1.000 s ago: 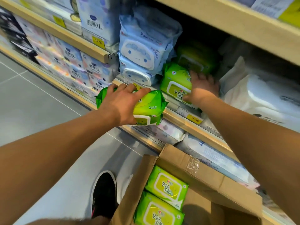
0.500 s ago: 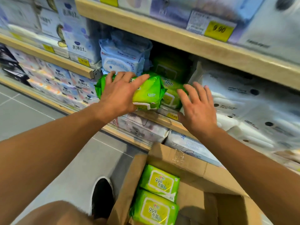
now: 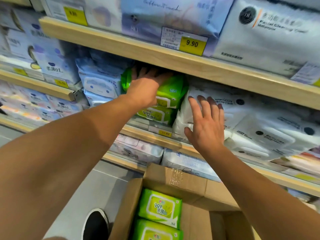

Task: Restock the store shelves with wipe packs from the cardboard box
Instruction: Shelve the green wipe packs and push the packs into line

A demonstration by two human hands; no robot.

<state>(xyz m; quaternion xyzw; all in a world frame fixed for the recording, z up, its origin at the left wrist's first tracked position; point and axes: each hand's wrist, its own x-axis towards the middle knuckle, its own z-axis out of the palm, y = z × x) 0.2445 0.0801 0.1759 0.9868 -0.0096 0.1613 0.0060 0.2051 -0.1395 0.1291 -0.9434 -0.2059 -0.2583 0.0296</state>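
A: Near the middle of the frame we had our left hand (image 3: 145, 87) on a green wipe pack (image 3: 170, 91), fingers spread over its top and reaching into the dark gap under the upper shelf board (image 3: 155, 51). We could not tell whether the fingertips curled round the far edge; they were lost in shadow.

B: And the pack itself?

A: It lay on top of another green pack (image 3: 153, 115) in the shelf, between the pale blue packs (image 3: 99, 84) to its left and the white packs (image 3: 242, 115) to its right.

B: We saw our right hand (image 3: 206, 122) right of center, fingers straight and apart, palm flat against the leftmost white pack. It gripped nothing.

A: Just below the stacked green packs, a yellow price tag (image 3: 165, 133) sat on the shelf edge (image 3: 149, 135). A bigger one reading 9.90 (image 3: 192, 44) hung on the board above, upper center.

B: At the bottom center we had the cardboard box (image 3: 174, 177) open, flaps up, with two more green packs (image 3: 160, 207) lying face up inside, one behind the other.

A: A dark shoe (image 3: 95, 224) showed at the lower left of the box, on the grey floor (image 3: 97, 187).
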